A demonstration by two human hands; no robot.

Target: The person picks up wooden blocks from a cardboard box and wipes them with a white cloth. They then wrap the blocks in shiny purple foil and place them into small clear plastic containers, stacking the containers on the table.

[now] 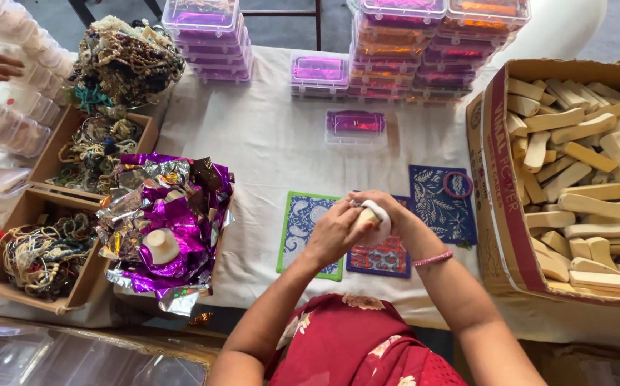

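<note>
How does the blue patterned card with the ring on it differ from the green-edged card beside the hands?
The blue card is dark blue with pale leaf shapes; the green-edged card is lighter blue with white motifs and a green border. The blue card carries a pink ring; the green-edged card is bare, partly hidden by the left hand. Both lie flat on the white cloth.

Between the left grip (331, 232) and right grip (388, 214) sits a small white piece (375, 223), matt and smooth, perhaps soft wood. Under them the worktop (267, 136) wears plain matt cloth. Right of the grips, a brown cardboard box (499, 214) holds pale, unvarnished wooden blocks (585, 186). Left of them lies crinkled, glossy purple-and-silver foil (174, 214). Beyond them stand clear, shiny plastic boxes (356, 125).
</note>
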